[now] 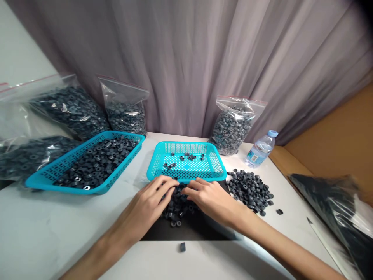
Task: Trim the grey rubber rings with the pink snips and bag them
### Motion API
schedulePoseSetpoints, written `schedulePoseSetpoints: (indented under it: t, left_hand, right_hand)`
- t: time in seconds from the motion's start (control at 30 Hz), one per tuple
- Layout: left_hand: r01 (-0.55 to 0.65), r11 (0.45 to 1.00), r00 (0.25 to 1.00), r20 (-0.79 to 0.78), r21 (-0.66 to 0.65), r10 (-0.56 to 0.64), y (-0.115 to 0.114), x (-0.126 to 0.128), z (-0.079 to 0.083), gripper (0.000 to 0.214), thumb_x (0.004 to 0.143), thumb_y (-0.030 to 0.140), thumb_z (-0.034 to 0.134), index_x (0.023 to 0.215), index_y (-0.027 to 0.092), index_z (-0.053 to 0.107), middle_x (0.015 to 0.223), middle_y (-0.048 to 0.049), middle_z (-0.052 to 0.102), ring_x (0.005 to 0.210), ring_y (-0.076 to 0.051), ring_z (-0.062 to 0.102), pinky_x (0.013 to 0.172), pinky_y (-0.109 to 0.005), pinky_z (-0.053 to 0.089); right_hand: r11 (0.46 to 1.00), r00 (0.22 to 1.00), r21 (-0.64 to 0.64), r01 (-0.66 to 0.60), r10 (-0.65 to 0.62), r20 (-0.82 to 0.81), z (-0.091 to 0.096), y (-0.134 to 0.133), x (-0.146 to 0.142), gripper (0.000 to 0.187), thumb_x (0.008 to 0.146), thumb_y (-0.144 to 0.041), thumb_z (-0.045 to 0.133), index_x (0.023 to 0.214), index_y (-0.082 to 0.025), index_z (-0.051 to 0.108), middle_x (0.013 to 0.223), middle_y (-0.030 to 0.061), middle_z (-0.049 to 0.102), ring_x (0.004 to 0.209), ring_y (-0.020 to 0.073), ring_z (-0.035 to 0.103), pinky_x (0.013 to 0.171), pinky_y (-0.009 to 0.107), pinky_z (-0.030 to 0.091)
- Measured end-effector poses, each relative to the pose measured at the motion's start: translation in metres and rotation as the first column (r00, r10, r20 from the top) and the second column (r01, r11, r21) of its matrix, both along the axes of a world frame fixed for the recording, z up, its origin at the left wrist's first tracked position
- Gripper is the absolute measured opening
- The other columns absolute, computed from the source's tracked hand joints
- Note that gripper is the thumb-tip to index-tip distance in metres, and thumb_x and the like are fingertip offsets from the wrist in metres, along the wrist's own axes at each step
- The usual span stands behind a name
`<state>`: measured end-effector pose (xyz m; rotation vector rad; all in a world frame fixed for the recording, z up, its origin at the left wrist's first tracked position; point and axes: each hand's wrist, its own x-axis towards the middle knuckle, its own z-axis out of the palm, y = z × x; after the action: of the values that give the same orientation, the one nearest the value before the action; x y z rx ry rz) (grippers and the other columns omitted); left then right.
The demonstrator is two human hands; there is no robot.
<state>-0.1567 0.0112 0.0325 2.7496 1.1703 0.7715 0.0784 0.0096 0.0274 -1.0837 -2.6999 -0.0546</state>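
Note:
A pile of small dark grey ring-shaped pieces (179,210) lies on a black mat (163,231) in front of the middle blue basket (186,180). My left hand (153,194) is over the pile's left side, its fingers drawn together in a pinch close to the basket's near rim. A dark piece shows by its fingertips, but I cannot tell if it is held. From the right, my right hand (208,196) reaches over the same pile with curled fingers; whatever is between them is hidden. Several scattered pieces (191,157) lie inside the basket.
Left stands a larger blue basket (107,188) full of dark pieces. Filled zip bags (126,116) stand behind it, another bag (233,128) at back right. A water bottle (261,149) and a loose heap (250,190) are right. One piece (183,247) lies near the front.

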Motion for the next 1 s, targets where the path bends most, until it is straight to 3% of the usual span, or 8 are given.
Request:
schedulePoseSetpoints:
  t: [0.1,0.23,0.4,0.5,0.6,0.77,0.9,1.0]
  left_hand:
    - [-0.075,0.997,0.997,-0.015,-0.016,0.075,0.017,0.008,0.003,0.030,0.104,0.027,0.049,0.132,0.021,0.058,0.126,-0.0081,0.064,0.121,-0.027,0.061,0.106,-0.048,0.051]
    - [-0.027,0.994,0.999,-0.025,-0.103,0.025,0.031,0.012,0.006,0.021,0.104,0.023,0.051,0.117,0.021,0.067,0.114,-0.0047,0.069,0.115,-0.024,0.062,0.104,-0.045,0.051]
    - [-0.034,0.999,0.997,0.077,0.021,0.033,0.019,0.006,0.006,0.023,0.104,0.031,0.052,0.117,0.024,0.070,0.112,-0.0045,0.066,0.109,-0.023,0.060,0.101,-0.044,0.049]
    - [-0.009,1.000,1.000,0.004,-0.010,0.009,0.006,0.003,-0.003,0.026,0.104,0.034,0.051,0.120,0.026,0.070,0.105,-0.0040,0.064,0.101,-0.023,0.060,0.094,-0.042,0.049]
    - [-0.002,0.998,0.999,-0.050,-0.066,-0.002,-0.003,0.002,-0.014,0.029,0.104,0.034,0.051,0.127,0.026,0.067,0.104,-0.0040,0.064,0.099,-0.023,0.061,0.092,-0.042,0.049]
    - [-0.012,0.992,1.000,0.018,-0.126,0.015,0.000,0.005,0.001,0.028,0.105,0.039,0.048,0.123,0.025,0.064,0.113,-0.0040,0.065,0.108,-0.023,0.059,0.101,-0.041,0.043]
    - [-0.109,0.939,0.990,-0.117,-0.327,0.074,0.047,0.007,0.031,0.033,0.105,0.042,0.041,0.115,0.020,0.064,0.117,-0.0072,0.065,0.122,-0.027,0.054,0.109,-0.042,0.036]
    - [-0.088,0.840,0.960,-0.271,-0.535,-0.072,0.101,0.014,0.040,0.024,0.096,0.039,0.058,0.100,0.019,0.071,0.094,-0.0035,0.070,0.095,-0.025,0.065,0.084,-0.036,0.051]
  right_hand:
    - [0.999,1.000,0.040,-0.004,0.003,0.028,0.003,-0.002,0.003,0.020,0.104,-0.022,0.054,0.123,-0.023,0.061,0.101,0.0041,0.070,0.092,0.0223,0.064,0.055,0.031,0.037]
    - [0.999,0.999,0.053,-0.011,0.009,0.043,0.008,-0.002,0.007,0.023,0.100,-0.014,0.059,0.121,-0.022,0.063,0.097,0.0029,0.072,0.087,0.0215,0.065,0.057,0.031,0.040]
    - [0.999,0.998,0.036,0.011,-0.009,-0.059,0.012,0.005,0.014,0.017,0.104,-0.020,0.053,0.109,-0.021,0.069,0.089,0.0035,0.072,0.082,0.0200,0.065,0.063,0.029,0.044]
    - [0.987,0.970,-0.070,0.143,-0.154,-0.187,0.022,0.021,0.026,0.021,0.106,-0.027,0.050,0.106,-0.020,0.070,0.094,0.0048,0.072,0.093,0.0206,0.065,0.079,0.032,0.048]
    - [0.896,0.918,-0.307,0.321,-0.375,-0.133,0.034,0.052,0.039,0.018,0.103,-0.027,0.054,0.110,-0.018,0.068,0.106,0.0075,0.071,0.099,0.0201,0.064,0.087,0.032,0.047]
    - [0.733,0.923,-0.571,0.370,-0.359,0.138,0.037,0.102,0.041,0.022,0.085,-0.032,0.080,0.098,-0.017,0.071,0.091,0.0045,0.072,0.076,0.0172,0.067,0.068,0.027,0.052]
    - [0.587,0.903,-0.689,0.426,-0.320,0.285,0.028,0.115,0.033,0.027,0.096,-0.034,0.068,0.116,-0.016,0.066,0.109,0.0068,0.070,0.086,0.0181,0.069,0.076,0.035,0.059]
    - [0.555,0.907,-0.720,0.417,-0.310,0.286,0.020,0.115,0.032,0.030,0.100,-0.034,0.063,0.125,-0.017,0.062,0.123,0.0089,0.065,0.102,0.0214,0.068,0.086,0.041,0.059]
